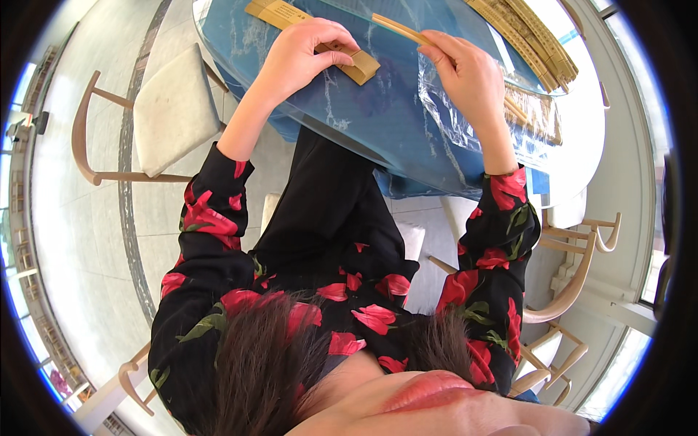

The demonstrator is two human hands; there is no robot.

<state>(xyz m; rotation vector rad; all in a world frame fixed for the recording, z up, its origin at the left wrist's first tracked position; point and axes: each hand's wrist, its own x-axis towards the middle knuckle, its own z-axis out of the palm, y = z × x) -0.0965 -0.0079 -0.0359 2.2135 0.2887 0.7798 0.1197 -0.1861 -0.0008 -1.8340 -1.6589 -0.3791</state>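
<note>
Table [407, 138], blue marbled: curved near edge at wearer's lap; open stretch betw. hands; R side taken by clear wrap [440, 109] & brown bundle [527, 45]. L hand [309, 54]: pinching brown paper sleeve [362, 67]. R hand [465, 76]: grasping pale chopsticks [398, 27], tips leftward, apart fr. sleeve.

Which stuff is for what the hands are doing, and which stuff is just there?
Being used:
brown paper sleeve, in the left hand
slim wooden sticks, in the right hand
probably the pile of similar brown paper strips too

Just there:
pale-seated chair at left
curved wooden chair at right
</note>
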